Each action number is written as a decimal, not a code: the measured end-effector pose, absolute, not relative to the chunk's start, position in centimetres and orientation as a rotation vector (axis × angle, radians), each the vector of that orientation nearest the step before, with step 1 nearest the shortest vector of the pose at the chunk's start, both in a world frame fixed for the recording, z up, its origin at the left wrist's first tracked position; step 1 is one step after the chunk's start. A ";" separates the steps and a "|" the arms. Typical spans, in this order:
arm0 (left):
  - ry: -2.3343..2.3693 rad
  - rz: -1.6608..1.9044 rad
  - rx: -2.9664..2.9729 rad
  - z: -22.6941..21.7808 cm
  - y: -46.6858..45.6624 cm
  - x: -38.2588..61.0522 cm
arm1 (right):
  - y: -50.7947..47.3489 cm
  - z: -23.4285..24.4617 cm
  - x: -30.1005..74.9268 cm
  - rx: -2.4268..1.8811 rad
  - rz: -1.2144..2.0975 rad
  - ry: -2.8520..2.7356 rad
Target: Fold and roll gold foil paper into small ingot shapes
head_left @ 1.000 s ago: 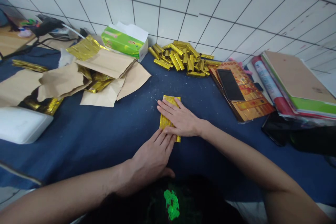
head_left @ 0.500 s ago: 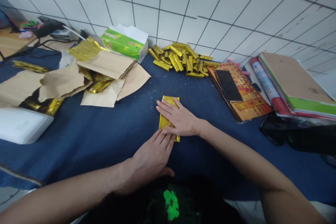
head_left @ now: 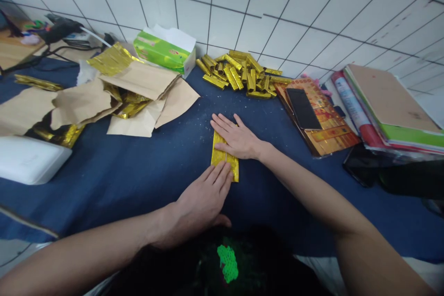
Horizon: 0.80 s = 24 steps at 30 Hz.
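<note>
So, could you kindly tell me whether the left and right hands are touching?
Apart: the head view shows flat, rectangular gold foil uncovered between the left hand and the right hand.

Worn: black garment [head_left: 277, 263] over the torso, dark enough that folds and seams cannot be read. Front bears one irregular bright green patch [head_left: 229, 266], upright, longer than wide, surface beaded or sequin-like; small dark-red traces at its edge. Left forearm [head_left: 104, 249] and right forearm [head_left: 305, 189] bare; left hand [head_left: 204, 199] and right hand [head_left: 236, 136] likewise, fingers slim.
</note>
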<state>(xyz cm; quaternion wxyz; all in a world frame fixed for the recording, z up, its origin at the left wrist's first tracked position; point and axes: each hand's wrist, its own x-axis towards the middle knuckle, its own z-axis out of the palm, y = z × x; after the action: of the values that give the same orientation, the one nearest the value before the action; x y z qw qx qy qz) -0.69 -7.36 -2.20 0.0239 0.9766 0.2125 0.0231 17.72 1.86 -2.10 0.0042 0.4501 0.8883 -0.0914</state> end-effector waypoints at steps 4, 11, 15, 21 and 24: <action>0.671 0.072 2.987 -1.5 -6.9 -0.2 | 1.9 -2.3 17.8 1.404 -0.217 2.805; 0.592 0.090 2.999 -2.0 -7.3 0.1 | 1.8 -2.2 17.6 1.401 -0.174 2.785; 0.537 0.072 2.981 -2.4 -7.7 -0.4 | 1.8 -2.2 17.5 1.406 -0.186 2.780; 0.513 0.100 2.964 -2.5 -7.8 -0.7 | 1.7 -2.1 17.5 1.412 -0.233 2.775; 0.517 0.096 2.961 -2.4 -7.8 -0.6 | 1.9 -1.8 17.7 1.417 -0.288 2.785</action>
<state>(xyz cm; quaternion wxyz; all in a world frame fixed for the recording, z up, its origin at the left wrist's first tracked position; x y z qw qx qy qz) -0.59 -7.80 -2.43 0.0672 0.9824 0.1714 0.0318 17.74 1.92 -1.83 0.0021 0.4515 0.8875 -0.0918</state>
